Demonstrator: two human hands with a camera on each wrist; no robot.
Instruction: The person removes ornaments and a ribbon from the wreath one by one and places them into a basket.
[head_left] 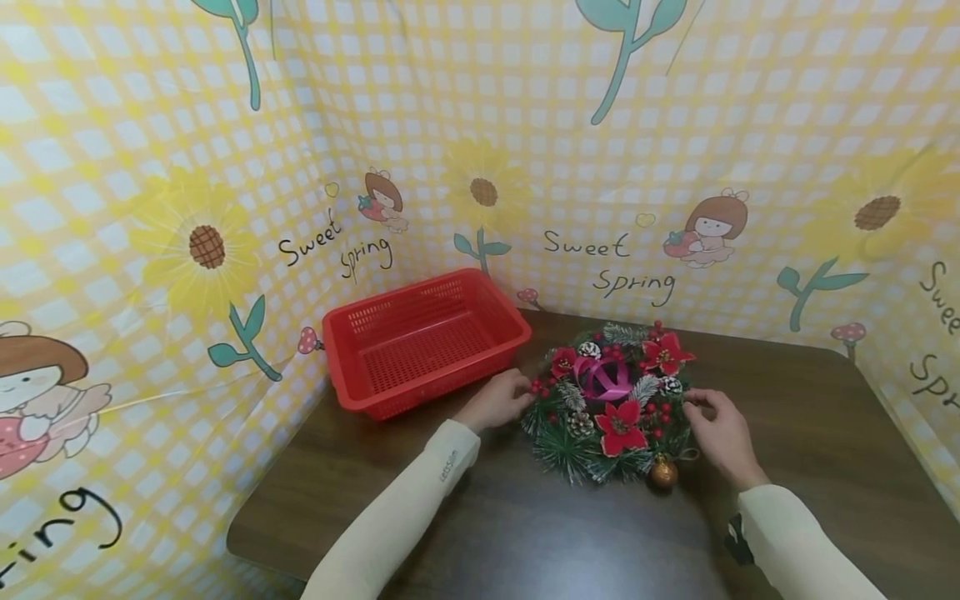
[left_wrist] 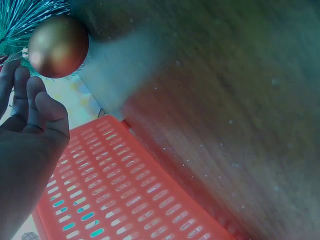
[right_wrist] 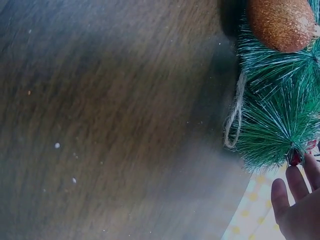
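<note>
A green Christmas wreath (head_left: 570,446) lies on the table, trimmed with red poinsettias (head_left: 622,427), pine cones, red berries and a purple ribbon (head_left: 600,379) in its middle. My left hand (head_left: 498,400) holds its left edge, fingertips among the needles. A shiny bronze ball (left_wrist: 58,46) hangs close to those fingers in the left wrist view. On the opposite edge, my right hand (head_left: 717,433) grips the greenery with bent fingers; its fingertips meet a red berry (right_wrist: 295,159) in the right wrist view. A glittery copper ball (head_left: 663,473) sits at the wreath's near right side.
A red perforated plastic basket (head_left: 431,383) stands left of the wreath, with nothing inside it. Behind the brown wooden table (head_left: 540,533) hangs a yellow checked cloth (head_left: 420,108) with printed flowers. A twine loop (right_wrist: 235,117) sticks out from the wreath's right edge.
</note>
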